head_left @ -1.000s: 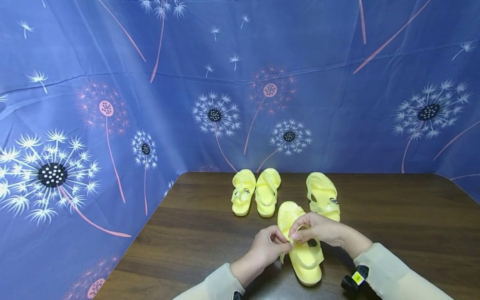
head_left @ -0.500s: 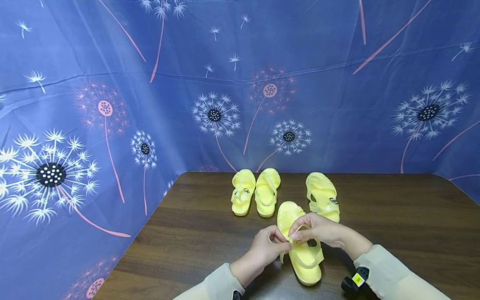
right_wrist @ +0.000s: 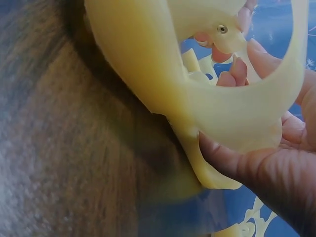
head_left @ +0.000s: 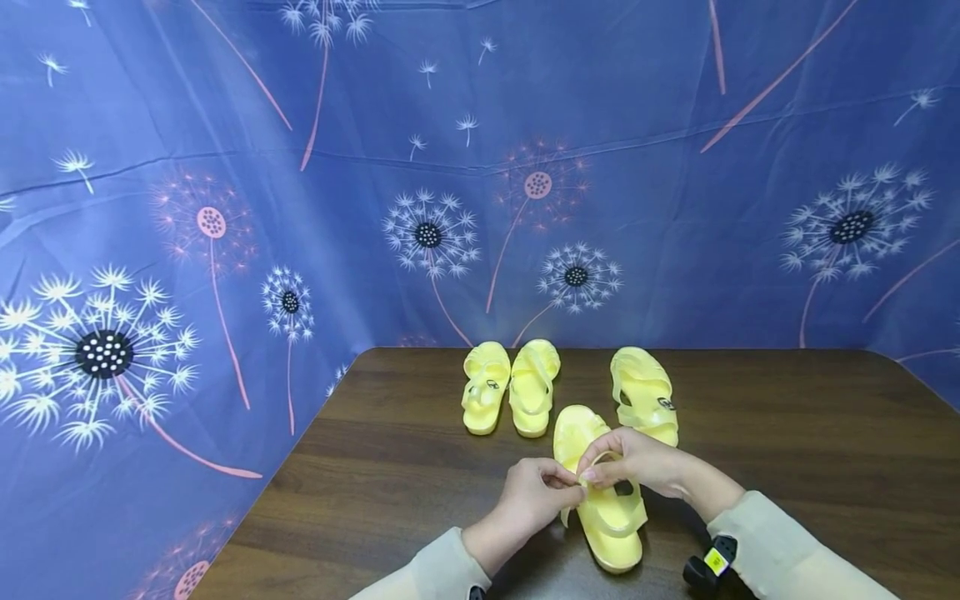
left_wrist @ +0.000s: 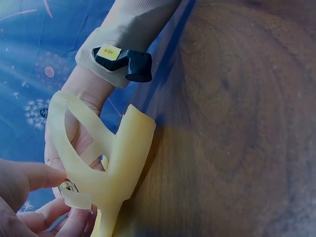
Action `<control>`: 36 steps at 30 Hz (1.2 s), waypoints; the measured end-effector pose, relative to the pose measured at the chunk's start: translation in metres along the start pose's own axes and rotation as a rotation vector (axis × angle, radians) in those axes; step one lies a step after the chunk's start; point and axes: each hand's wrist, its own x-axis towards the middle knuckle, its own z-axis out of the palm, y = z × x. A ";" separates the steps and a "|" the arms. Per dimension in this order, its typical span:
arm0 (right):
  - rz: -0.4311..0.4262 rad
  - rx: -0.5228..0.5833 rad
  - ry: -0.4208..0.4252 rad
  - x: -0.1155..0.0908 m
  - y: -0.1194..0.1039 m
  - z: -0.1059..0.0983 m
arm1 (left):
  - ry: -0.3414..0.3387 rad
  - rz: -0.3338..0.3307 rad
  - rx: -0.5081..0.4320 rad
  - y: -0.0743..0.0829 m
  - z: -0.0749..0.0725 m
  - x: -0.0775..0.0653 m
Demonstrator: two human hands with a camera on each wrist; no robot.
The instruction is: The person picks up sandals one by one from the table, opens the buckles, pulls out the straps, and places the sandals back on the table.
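Observation:
A yellow sandal (head_left: 617,550) lies on the table, toe pointing away, between my two hands. At its left side my left hand (head_left: 525,504) pinches the end of a strap. Thumb and fingers of my right hand (head_left: 648,460) grip the strap close to the left fingertips. In the left wrist view, a small metal snap (left_wrist: 69,185) shows on the strap by the left fingers. The right wrist view has the right thumb (right_wrist: 222,157) tucked against the strap, with a round metal stud (right_wrist: 222,29) farther up. The fingers partly hide where the straps meet.
Behind, on the brown wooden table (head_left: 375,467), a pair of yellow sandals stands side by side, the left one (head_left: 483,408) touching or nearly touching the other (head_left: 532,400). Another yellow sandal (head_left: 637,383) lies beyond my right hand. A blue dandelion-print cloth (head_left: 675,250) hangs behind the table.
The head view has tilted slightly, so the scene sits a little lower. My left fingers have shifted slightly at the strap; the right hand and the sandals stay in place.

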 end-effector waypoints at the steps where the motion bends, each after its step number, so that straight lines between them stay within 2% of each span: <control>1: 0.005 -0.001 0.002 0.000 0.000 0.000 | 0.006 0.006 0.015 0.000 0.000 0.000; 9: 0.015 -0.005 0.026 -0.003 -0.003 0.003 | 0.018 0.009 0.066 0.002 0.000 -0.002; 22: 0.026 -0.027 0.051 -0.002 0.000 0.004 | 0.039 0.018 0.077 0.003 0.002 -0.005; 36: -0.019 0.020 0.026 -0.005 0.002 0.003 | 0.063 -0.025 0.009 0.005 0.006 -0.004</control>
